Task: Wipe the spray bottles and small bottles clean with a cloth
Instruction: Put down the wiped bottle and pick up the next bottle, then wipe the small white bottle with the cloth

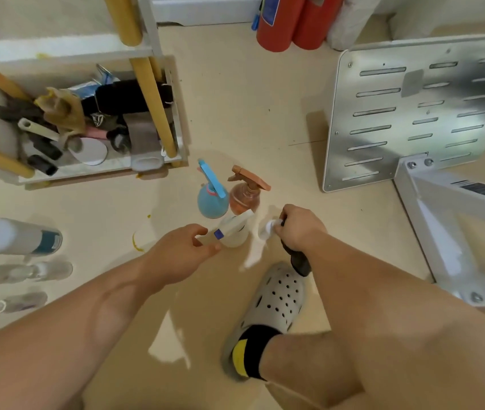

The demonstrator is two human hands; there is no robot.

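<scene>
A: What surface is this?

B: A glossy beige floor [235,99], no bench. A cluttered white shelf unit [158,119] stands at the back left, two red fire extinguishers [288,22] against the far wall, and a slotted metal panel [412,113] on the right.

A: And the bottles?

B: A blue spray bottle [213,202] and an orange spray bottle [245,196] stand touching on the floor. A white spray bottle [235,232] stands just in front. More bottles [16,236] lie at the far left.

A: The hands?

B: The left grip [182,253] pinches the white bottle's nozzle between thumb and forefinger. The right grip [300,229] is curled round a dark bottle [300,263], with a white cloth [268,228] at its fingertips, above a grey clog [276,300].
</scene>
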